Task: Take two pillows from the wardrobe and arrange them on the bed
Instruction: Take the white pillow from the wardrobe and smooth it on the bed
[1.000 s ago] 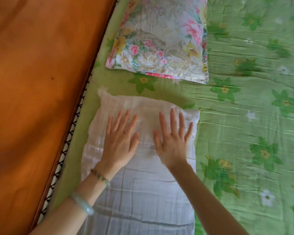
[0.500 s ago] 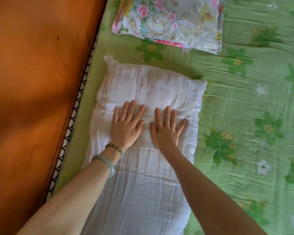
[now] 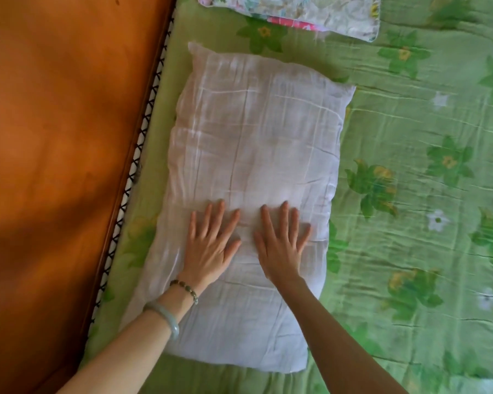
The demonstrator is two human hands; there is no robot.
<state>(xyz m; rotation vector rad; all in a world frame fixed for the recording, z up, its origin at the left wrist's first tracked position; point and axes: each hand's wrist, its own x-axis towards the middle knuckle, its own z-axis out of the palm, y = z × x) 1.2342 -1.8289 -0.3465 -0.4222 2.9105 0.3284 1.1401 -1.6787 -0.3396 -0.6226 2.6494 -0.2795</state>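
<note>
1. Your left hand (image 3: 211,245) and right hand (image 3: 282,245) lie flat, fingers spread, grip holding nothing; both press the white pillow (image 3: 248,155).
2. It rests on the bed (image 3: 410,251), beside the headboard (image 3: 63,166); the floral pillow (image 3: 310,12) lies just beyond.
3. It looks soft and light; take it by the corners to shift it.

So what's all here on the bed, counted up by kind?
Pillows: 2, the white pillow and the floral pillow
Hands: 2, the left hand and the right hand, flat on the white pillow
Bracelets: 2, the beaded bracelet and the pale green bangle
Total: 6
</note>
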